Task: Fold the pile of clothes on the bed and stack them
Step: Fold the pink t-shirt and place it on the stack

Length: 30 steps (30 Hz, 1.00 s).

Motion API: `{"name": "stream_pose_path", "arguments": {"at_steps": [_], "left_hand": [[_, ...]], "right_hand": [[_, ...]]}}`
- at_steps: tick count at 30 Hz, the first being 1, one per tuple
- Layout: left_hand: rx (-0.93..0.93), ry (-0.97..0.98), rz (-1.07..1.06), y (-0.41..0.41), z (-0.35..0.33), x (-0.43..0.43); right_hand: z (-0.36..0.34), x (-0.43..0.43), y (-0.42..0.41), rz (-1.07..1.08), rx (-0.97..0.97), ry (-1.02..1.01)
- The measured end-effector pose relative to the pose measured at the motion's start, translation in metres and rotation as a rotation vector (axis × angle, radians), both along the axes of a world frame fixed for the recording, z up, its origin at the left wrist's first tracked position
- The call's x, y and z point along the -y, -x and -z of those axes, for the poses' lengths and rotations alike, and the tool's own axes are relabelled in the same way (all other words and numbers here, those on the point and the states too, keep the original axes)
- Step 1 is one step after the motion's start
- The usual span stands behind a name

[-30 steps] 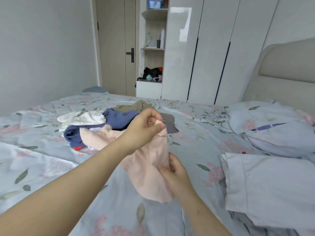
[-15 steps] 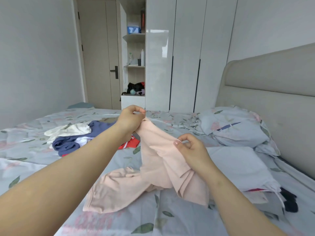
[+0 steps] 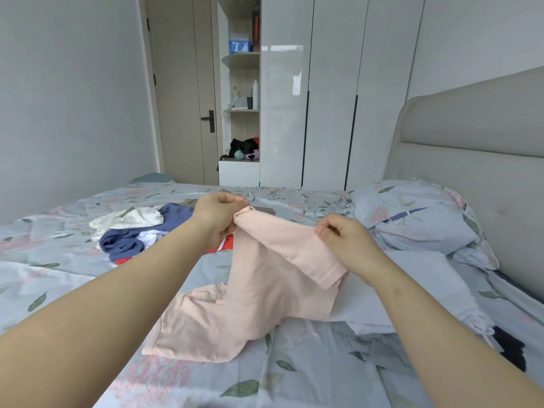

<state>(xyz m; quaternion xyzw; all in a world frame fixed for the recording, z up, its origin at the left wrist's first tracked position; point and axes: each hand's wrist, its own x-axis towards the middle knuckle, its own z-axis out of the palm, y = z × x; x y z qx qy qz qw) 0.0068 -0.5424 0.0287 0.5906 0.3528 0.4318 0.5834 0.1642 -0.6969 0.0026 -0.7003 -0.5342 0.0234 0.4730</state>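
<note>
Both hands have pulled further apart since half a second ago, so the top edge of the pink garment (image 3: 265,290) now stretches between them instead of bunching up. Left hand (image 3: 219,214) is out at arm's length, knuckles up, fingers curled and pinching one corner of the fabric. Right hand (image 3: 346,241) sits a bit lower and closer in, thumb and fingers pinching the other end of that edge. Rest of the garment hangs down and trails onto the bed (image 3: 294,378) toward the left forearm. Pile of clothes (image 3: 138,231) (white, blue, some red) is behind the left wrist. A folded white piece (image 3: 412,278) lies under the right arm, just beside the pillow (image 3: 412,219).
</note>
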Motion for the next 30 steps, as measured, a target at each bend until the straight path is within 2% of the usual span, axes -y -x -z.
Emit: {"name": "stream_pose_path", "arguments": {"at_steps": [4, 7, 11, 14, 18, 21, 23, 25, 28, 30], "left_hand": [[-0.103, -0.077, 0.047, 0.006, -0.012, -0.015], [-0.143, -0.102, 0.116, 0.006, -0.03, -0.026], [-0.1, -0.126, 0.188, 0.002, -0.067, -0.044], [0.01, -0.062, 0.238, -0.002, -0.089, -0.053], [0.165, 0.035, 0.268, -0.015, -0.095, -0.043], [0.149, 0.038, 0.414, -0.021, -0.088, -0.025], [0.111, -0.021, 0.529, -0.019, -0.083, -0.014], [0.067, -0.113, 0.606, -0.015, -0.076, -0.007], [0.017, -0.247, 0.547, -0.011, -0.069, -0.01], [0.021, -0.266, 0.502, -0.007, -0.073, -0.02]], "right_hand": [[-0.029, -0.01, 0.001, -0.005, 0.155, 0.094], [-0.052, -0.015, 0.001, -0.028, 0.151, 0.15], [-0.088, -0.013, 0.002, -0.155, -0.154, 0.165], [-0.115, -0.014, 0.007, -0.263, -0.45, 0.119], [-0.138, -0.032, 0.021, -0.281, -0.898, -0.091], [-0.139, -0.057, 0.032, -0.227, -1.173, -0.287], [-0.135, -0.072, 0.033, -0.16, -1.247, -0.396], [-0.129, -0.085, 0.032, -0.106, -1.253, -0.417], [-0.125, -0.099, 0.039, -0.018, -1.144, -0.343], [-0.128, -0.103, 0.046, 0.012, -1.107, -0.298]]}}
